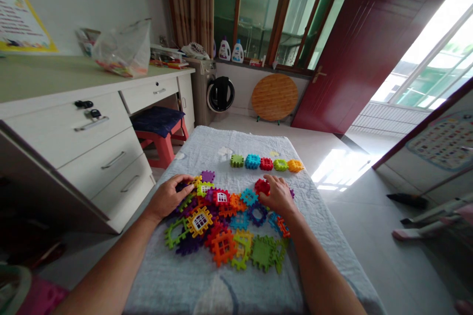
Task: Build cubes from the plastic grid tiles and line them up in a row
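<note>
Right grip (279, 194) has its thumb and fingers around a red piece (261, 186), so imo a light hold on opposite edges is best; squeezing could bend the notched tabs. Left grip (168, 200) is curled at the pile's edge by a yellow piece (197, 180), can't tell if it's actually pinching anything. The loose pile (222, 246) sits between the grips and spills toward the person, some bits overlapping, so I'd lift the red one straight up rather than drag it, or the teeth may snag. Also watch the knuckles: the row of chunky blocks (266, 164) is just beyond the right grip, and the cloth on the desk (158, 266) is wrinkled, so stuff could tip.
</note>
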